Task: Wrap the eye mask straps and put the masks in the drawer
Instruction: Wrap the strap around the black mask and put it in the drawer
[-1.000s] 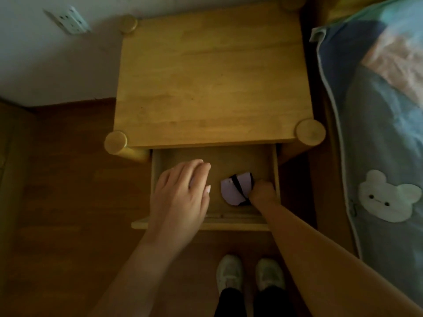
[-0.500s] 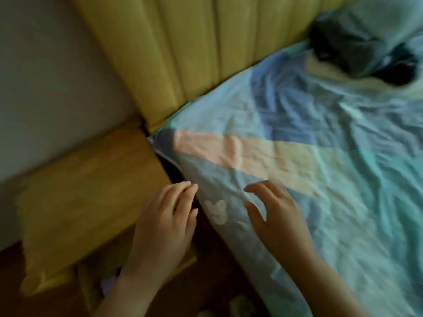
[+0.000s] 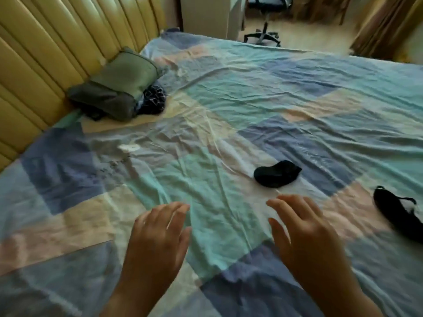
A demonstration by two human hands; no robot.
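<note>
Two black eye masks lie on the patchwork bed sheet point(image 3: 229, 106). One eye mask point(image 3: 276, 173) sits just beyond my right hand, bunched into a compact shape. The second eye mask point(image 3: 393, 212) lies at the right edge with its strap loose beside it. My left hand point(image 3: 158, 239) hovers over the sheet, fingers apart, holding nothing. My right hand point(image 3: 306, 234) hovers a short way in front of the nearer mask, also spread and empty. The drawer is out of view.
A green pillow point(image 3: 128, 74) on dark folded clothes point(image 3: 107, 101) rests against the yellow padded headboard point(image 3: 45, 53) at the left. A small white patch point(image 3: 129, 147) marks the sheet. An office chair base point(image 3: 263, 35) stands on the floor beyond the bed.
My view has swung from the open nightstand drawer, where a lilac mask was left, across to the bed. Both hands have come out of the drawer and now hover over the sheet.
</note>
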